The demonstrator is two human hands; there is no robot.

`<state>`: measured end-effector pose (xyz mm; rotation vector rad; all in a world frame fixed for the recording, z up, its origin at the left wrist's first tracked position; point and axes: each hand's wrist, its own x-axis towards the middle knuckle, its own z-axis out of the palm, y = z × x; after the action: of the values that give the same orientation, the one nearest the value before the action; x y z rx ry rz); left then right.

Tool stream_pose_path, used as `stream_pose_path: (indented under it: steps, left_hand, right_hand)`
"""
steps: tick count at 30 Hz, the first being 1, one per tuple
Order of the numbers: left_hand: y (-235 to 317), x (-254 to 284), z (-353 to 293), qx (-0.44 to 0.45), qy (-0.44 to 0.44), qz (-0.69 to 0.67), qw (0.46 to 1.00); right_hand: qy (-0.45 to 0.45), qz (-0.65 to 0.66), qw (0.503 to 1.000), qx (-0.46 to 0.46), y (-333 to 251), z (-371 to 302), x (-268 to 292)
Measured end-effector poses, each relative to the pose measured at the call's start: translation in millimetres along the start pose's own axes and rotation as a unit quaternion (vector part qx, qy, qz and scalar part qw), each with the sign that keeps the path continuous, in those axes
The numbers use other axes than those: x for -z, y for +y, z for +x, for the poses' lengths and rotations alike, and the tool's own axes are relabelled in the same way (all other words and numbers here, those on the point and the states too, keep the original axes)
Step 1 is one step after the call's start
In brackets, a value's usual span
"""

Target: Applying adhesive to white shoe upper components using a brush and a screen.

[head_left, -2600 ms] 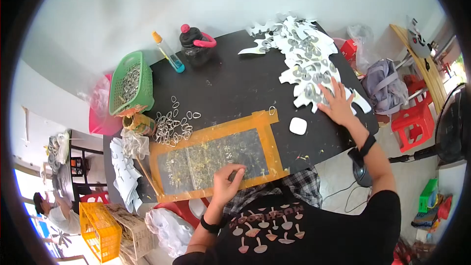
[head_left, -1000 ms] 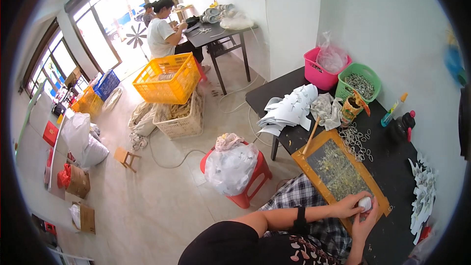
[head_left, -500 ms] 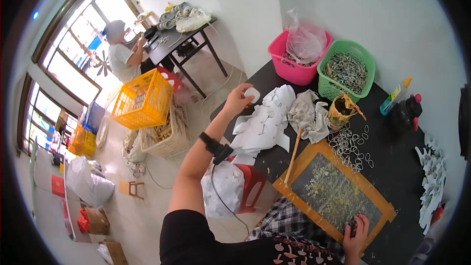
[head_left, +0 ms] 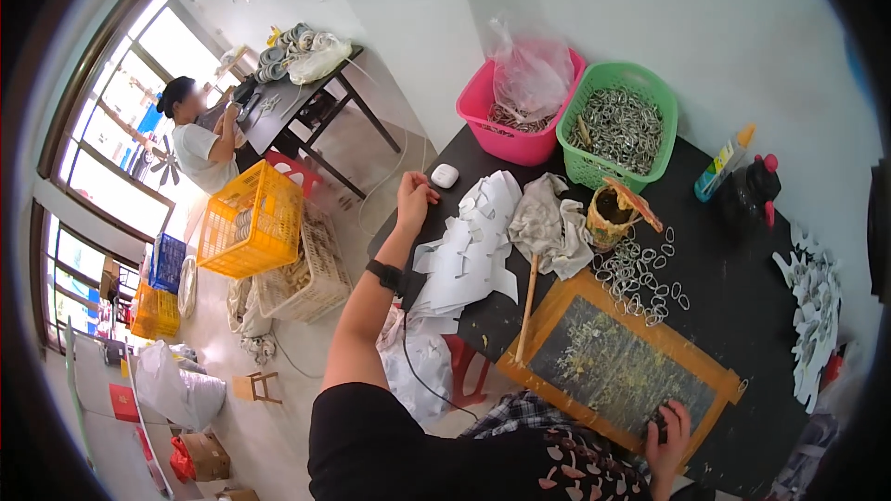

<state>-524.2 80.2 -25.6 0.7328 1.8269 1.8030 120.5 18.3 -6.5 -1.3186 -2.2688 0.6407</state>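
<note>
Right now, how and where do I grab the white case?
Probably pinch the white case by opposite edges, from above, with the nearby left hand: it's small and rounded, lies flat on the black table, and nothing covers it.

No text or numbers legible. Upper right: bottle [head_left: 724, 164] with orange cap, coloured label, print too small to read. Right of centre: tin [head_left: 603, 230], patterned side, lettering not resolved. Left edge: red rectangular panel [head_left: 122, 403], marking indistinct. Lower right: black shirt [head_left: 436, 450], any wording unreadable.
</note>
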Motion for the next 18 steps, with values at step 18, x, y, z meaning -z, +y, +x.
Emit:
stream_pose_path:
  steps: [18]
  left_hand:
    - [10.5,0.3,-2.3,0.003,-0.047,0.195,0.98]
  right_hand:
    - [0.056,0.084,0.994,0.042,-2.6,-3.1,2.9]
